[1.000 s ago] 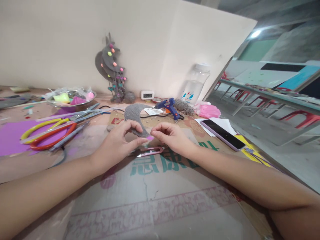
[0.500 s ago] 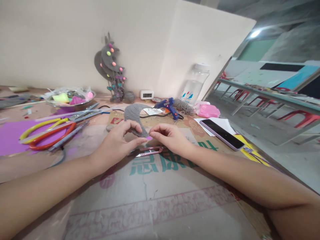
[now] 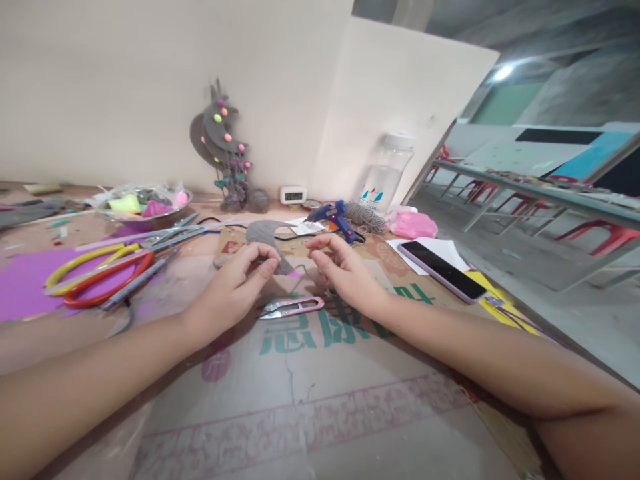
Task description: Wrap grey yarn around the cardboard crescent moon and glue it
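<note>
While the left hand [image 3: 235, 283] pinched the tip of the grey yarn-wrapped crescent [image 3: 267, 241] against the cardboard [image 3: 320, 400] to steady it, the right hand [image 3: 343, 270], at its three o'clock, curled loosely, seemingly pinching a thin yarn strand. Thread snips [image 3: 293, 307] lay at six o'clock, within reach.

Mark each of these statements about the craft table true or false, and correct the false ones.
1. The left hand pinches the grey yarn-wrapped crescent. True.
2. The pink thread snips are in the right hand. False: they lie on the cardboard below both hands.
3. The blue glue gun lies behind the hands. True.
4. The phone lies left of the large scissors. False: it lies far to their right.
</note>
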`<state>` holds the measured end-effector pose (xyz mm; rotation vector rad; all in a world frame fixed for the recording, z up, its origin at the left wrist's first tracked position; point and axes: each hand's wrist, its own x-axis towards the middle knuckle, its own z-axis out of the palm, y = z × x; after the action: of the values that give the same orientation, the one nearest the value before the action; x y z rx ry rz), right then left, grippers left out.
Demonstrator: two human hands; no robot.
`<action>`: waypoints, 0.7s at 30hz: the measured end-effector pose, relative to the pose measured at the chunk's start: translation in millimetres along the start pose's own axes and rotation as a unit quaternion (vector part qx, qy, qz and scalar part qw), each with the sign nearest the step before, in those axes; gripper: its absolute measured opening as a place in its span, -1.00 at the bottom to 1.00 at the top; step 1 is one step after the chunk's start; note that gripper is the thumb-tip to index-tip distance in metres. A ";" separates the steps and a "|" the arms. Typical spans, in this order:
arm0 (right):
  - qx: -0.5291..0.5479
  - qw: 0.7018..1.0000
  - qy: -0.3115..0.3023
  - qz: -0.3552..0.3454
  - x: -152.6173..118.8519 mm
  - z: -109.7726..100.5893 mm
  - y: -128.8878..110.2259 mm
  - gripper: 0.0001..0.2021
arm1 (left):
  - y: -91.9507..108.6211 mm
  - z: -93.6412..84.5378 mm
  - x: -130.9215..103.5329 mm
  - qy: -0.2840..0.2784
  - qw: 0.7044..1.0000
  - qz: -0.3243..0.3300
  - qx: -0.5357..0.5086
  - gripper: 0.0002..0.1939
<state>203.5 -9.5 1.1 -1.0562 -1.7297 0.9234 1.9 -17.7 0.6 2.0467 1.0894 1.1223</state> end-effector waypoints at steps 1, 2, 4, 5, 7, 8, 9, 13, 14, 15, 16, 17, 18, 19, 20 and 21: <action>-0.011 1.000 0.008 -0.006 -0.5 0.0 -0.8 -0.85 | -0.4 0.2 0.6 0.005 1.000 -0.001 -0.002 -0.84; -0.028 1.000 0.009 -0.011 -1.0 0.2 -1.6 -0.85 | -0.8 0.2 1.1 0.009 1.000 -0.001 -0.004 -0.84; -0.066 0.998 -0.006 -0.019 -2.1 1.2 -3.1 -0.82 | -1.9 0.0 1.4 0.012 1.000 0.001 -0.007 -0.85; -0.082 0.996 -0.020 -0.020 -2.7 1.9 -3.7 -0.78 | -2.5 -0.1 1.2 0.010 1.000 0.002 -0.008 -0.86; -0.103 0.993 -0.050 -0.016 -3.5 3.2 -4.0 -0.70 | -3.7 -0.4 0.6 0.006 1.000 0.005 -0.009 -0.86; -0.112 0.992 -0.061 -0.014 -3.7 3.7 -3.8 -0.68 | -4.4 -0.4 0.3 0.004 1.000 0.008 -0.008 -0.87; -0.121 0.990 -0.067 -0.013 -3.8 4.1 -3.4 -0.69 | -5.0 -0.4 0.1 0.002 1.000 0.012 -0.007 -0.88; -0.138 0.988 -0.063 -0.013 -3.9 5.0 -2.6 -0.74 | -6.5 -0.2 -0.7 0.001 1.000 0.023 0.004 -0.90; -0.134 0.989 -0.062 -0.015 -4.0 5.3 -2.9 -0.76 | -6.6 -0.1 -0.9 0.002 1.000 0.026 0.006 -0.91; -0.128 0.990 -0.064 -0.016 -4.1 5.7 -3.4 -0.78 | -6.7 0.1 -1.1 0.003 1.000 0.027 0.008 -0.91; -0.120 0.990 -0.067 -0.016 -4.4 6.2 -4.0 -0.80 | -6.9 0.3 -1.2 0.004 1.000 0.029 0.007 -0.91; -0.112 0.991 -0.069 -0.013 -4.7 6.7 -4.5 -0.82 | -7.1 0.7 -1.3 0.005 1.000 0.029 0.003 -0.91; -0.104 0.992 -0.070 -0.004 -4.9 7.1 -4.9 -0.83 | -7.4 1.0 -1.2 0.006 1.000 0.026 -0.002 -0.90; -0.097 0.993 -0.072 0.009 -5.1 7.4 -5.1 -0.83 | -7.8 1.4 -1.1 0.006 1.000 0.020 -0.011 -0.87; -0.091 0.993 -0.072 0.023 -5.1 7.6 -5.0 -0.82 | -8.1 1.7 -0.9 0.007 1.000 0.012 -0.022 -0.81; -0.085 0.993 -0.072 0.035 -5.1 7.7 -4.7 -0.81 | -8.4 1.9 -0.7 0.006 0.999 0.003 -0.033 -0.74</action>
<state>196.3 -17.1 1.2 -1.1919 -1.9282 0.9267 0.1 -14.1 -7.1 1.9955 1.0385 1.1601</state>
